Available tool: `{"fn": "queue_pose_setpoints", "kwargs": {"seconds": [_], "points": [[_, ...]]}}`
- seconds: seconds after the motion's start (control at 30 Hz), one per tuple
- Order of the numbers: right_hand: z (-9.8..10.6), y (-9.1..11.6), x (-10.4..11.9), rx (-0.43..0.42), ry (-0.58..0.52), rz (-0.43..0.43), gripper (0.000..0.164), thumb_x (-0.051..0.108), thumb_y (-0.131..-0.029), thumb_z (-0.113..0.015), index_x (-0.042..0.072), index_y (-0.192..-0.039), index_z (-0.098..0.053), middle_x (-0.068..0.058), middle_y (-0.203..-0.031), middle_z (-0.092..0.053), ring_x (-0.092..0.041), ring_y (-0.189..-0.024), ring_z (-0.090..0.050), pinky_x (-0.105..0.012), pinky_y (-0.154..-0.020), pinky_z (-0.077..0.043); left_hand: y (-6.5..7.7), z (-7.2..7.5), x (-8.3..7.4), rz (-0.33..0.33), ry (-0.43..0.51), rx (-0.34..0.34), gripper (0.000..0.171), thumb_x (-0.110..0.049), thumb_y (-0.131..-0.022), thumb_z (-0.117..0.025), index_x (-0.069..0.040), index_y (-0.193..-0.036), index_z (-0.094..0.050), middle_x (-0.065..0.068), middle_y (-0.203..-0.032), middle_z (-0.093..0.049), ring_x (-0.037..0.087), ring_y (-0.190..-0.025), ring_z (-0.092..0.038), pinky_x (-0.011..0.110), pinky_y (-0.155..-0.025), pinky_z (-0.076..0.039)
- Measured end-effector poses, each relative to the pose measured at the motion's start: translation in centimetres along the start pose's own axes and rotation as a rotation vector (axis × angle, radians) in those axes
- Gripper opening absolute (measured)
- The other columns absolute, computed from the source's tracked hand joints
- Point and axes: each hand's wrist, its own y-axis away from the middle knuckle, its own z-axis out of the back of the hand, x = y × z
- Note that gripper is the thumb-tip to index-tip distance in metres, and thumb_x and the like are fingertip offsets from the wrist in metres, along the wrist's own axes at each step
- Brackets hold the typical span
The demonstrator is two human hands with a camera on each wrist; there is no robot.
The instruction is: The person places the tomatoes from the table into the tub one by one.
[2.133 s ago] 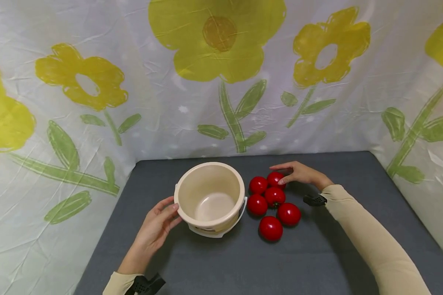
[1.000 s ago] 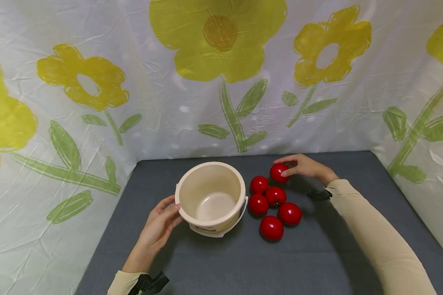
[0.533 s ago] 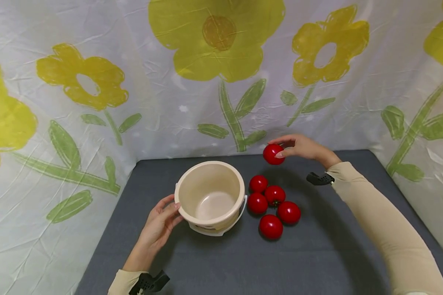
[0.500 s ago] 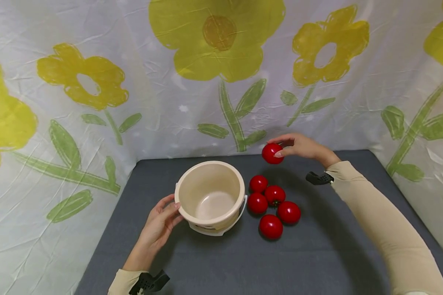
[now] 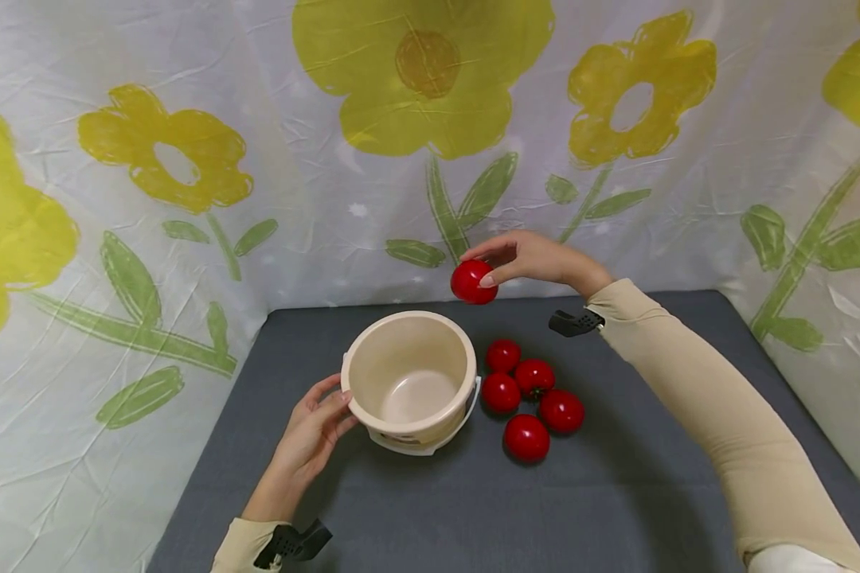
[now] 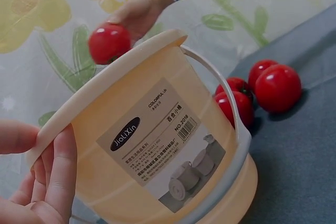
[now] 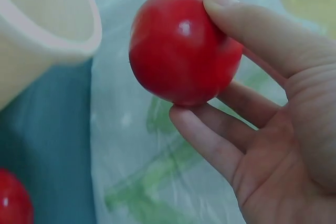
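Note:
My right hand (image 5: pixel 526 259) holds a shiny red tomato (image 5: pixel 473 282) in the air, behind and a little right of the bucket's rim. In the right wrist view the thumb presses one side of the tomato (image 7: pixel 181 48) and the fingers support the other. A cream bucket (image 5: pixel 410 318) stands upright, its inside bare. With thumb and fingers my left hand (image 5: pixel 308 438) pinches the bucket's left rim; the left wrist view shows the thumb and fingers on either side of the rim (image 6: pixel 113 74). A printed label (image 6: pixel 163 140) is on the bucket's wall.
Several more red tomatoes (image 5: pixel 526 438) lie close together on the dark grey table (image 5: pixel 430 525), just right of the bucket. The bucket's white handle (image 5: pixel 471 410) hangs down on that side. A white curtain with yellow flowers (image 5: pixel 315 223) rises behind the table.
My right hand took hold of the farthest tomato, lifted it off the table and carried it left towards the bucket. The left hand has stayed at the rim.

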Motion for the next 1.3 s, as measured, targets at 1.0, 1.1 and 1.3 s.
{"fn": "queue_pose_setpoints", "kwargs": {"seconds": [1.0,1.1,1.3], "points": [[-10.7,-8.8,2.3,0.481,-0.103,0.158,0.048,0.011,-0.089,-0.069,0.008,-0.135,-0.059,-0.010,-0.134,-0.064,-0.020,-0.123,-0.062,-0.036,-0.098,-0.056,-0.3,-0.1,-0.1,0.007,0.013,-0.004,0.037,-0.001,-0.098,-0.050,-0.014,-0.131,-0.037,-0.008,-0.092,-0.068,0.008,-0.086,-0.066,0.023,-0.077,-0.060],[-11.4,-8.9,1.9,0.497,-0.095,0.154,0.047,0.012,-0.089,-0.069,0.010,-0.135,-0.060,-0.009,-0.134,-0.065,-0.019,-0.123,-0.062,-0.036,-0.098,-0.056,-0.3,0.0,0.0,0.005,0.008,-0.006,0.038,-0.001,-0.098,-0.050,-0.013,-0.132,-0.037,-0.008,-0.091,-0.067,0.007,-0.085,-0.066,0.022,-0.076,-0.060],[-12.6,-9.2,1.2,0.542,-0.093,0.159,0.046,0.013,-0.089,-0.068,0.010,-0.134,-0.060,-0.008,-0.132,-0.066,-0.019,-0.121,-0.063,-0.035,-0.099,-0.055,-0.1,0.0,0.2,0.001,-0.002,-0.004,0.040,-0.002,-0.099,-0.050,-0.012,-0.134,-0.035,-0.008,-0.093,-0.067,0.007,-0.087,-0.065,0.023,-0.079,-0.060]]}}
